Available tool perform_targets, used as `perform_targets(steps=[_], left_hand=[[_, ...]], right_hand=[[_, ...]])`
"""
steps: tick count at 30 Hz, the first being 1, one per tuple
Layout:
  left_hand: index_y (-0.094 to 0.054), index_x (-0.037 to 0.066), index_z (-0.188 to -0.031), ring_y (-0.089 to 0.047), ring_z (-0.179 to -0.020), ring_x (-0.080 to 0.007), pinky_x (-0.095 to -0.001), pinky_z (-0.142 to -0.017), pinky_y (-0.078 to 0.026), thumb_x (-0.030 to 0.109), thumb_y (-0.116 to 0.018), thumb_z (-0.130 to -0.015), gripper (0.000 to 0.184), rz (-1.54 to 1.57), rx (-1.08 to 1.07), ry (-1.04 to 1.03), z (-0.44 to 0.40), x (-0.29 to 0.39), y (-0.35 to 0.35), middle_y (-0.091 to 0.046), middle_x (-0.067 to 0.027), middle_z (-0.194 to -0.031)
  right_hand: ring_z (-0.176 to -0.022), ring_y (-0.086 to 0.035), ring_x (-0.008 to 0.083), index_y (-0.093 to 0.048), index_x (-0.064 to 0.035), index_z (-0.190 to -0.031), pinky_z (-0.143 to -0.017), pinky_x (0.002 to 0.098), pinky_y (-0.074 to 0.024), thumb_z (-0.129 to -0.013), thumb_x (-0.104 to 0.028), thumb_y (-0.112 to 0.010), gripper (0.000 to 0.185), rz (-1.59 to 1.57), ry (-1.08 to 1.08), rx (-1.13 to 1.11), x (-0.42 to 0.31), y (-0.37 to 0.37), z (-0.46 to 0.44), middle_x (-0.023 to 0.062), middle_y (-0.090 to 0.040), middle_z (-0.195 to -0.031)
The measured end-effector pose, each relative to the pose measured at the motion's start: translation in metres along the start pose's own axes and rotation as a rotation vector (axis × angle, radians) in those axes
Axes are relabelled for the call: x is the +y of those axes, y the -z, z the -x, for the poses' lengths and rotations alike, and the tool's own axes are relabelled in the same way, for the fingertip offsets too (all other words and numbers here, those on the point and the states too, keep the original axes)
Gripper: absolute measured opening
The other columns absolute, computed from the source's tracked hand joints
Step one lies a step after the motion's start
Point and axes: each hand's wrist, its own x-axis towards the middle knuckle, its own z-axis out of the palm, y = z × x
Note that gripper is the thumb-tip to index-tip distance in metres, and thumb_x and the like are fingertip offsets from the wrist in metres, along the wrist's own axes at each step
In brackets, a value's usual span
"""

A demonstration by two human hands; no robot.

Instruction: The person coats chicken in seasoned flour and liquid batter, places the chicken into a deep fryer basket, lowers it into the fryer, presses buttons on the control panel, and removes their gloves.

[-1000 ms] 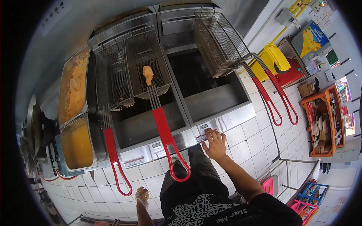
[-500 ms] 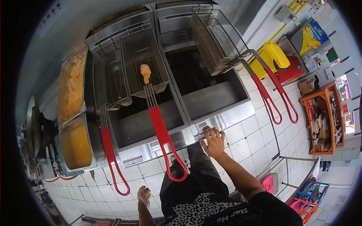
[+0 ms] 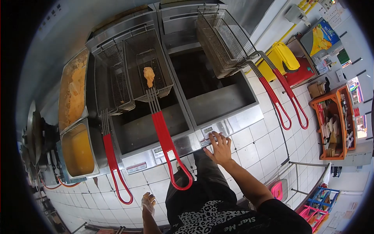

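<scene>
My right hand [image 3: 220, 149] rests on the front panel of the right fryer, fingertips on the controls just below a small display [image 3: 208, 130]. Its fingers are spread and hold nothing. Low on the left hangs my left hand [image 3: 148, 201], smeared with batter or flour, apparently in a clear glove. Its fingers are loosely bent, with nothing visible in them. A piece of battered chicken [image 3: 149, 77] lies in the fryer basket [image 3: 136, 54] with a red handle [image 3: 163, 130]. Beside it sits another basket [image 3: 111, 78] with its own red handle [image 3: 111, 154].
Left of the fryers stand a pan of orange breading [image 3: 74, 91] and a pan of yellow liquid [image 3: 78, 150]. Two raised baskets [image 3: 224, 43] on the right have red handles jutting over the tiled floor [image 3: 257, 136]. Farther right are a yellow bin [image 3: 278, 62] and an orange shelf [image 3: 327, 124].
The view has shifted very slightly, so the left baskets and handles appear a little lower and further left. My right hand stays on the panel; my left hand hangs in the same place.
</scene>
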Motion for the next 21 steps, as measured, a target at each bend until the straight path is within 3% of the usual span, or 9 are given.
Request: perform_targets(steps=[11, 21], left_hand=[[-0.061, 0.015, -0.119, -0.060, -0.086, -0.0167, -0.0330, -0.070, -0.042, 0.042, -0.066, -0.095, 0.036, 0.050, 0.021, 0.049, -0.001, -0.012, 0.010, -0.066, -0.0011, -0.094], [-0.061, 0.017, -0.117, -0.061, -0.087, -0.0173, -0.0341, -0.070, -0.042, 0.044, -0.069, -0.093, 0.038, 0.039, 0.000, 0.022, -0.006, -0.020, 0.014, -0.066, -0.0002, -0.093]], right_hand=[[-0.128, -0.048, 0.0386, -0.053, -0.0081, -0.142, -0.101, 0.0570, -0.0334, -0.090, -0.056, -0.065, 0.072, 0.021, 0.047, 0.076, 0.009, -0.015, 0.002, 0.0131, -0.051, -0.142], [-0.127, -0.046, 0.0382, -0.058, -0.0086, -0.136, -0.103, 0.0574, -0.0301, -0.087, -0.055, -0.069, 0.068, 0.023, 0.015, 0.104, 0.007, -0.023, 0.000, 0.0127, -0.049, -0.139]])
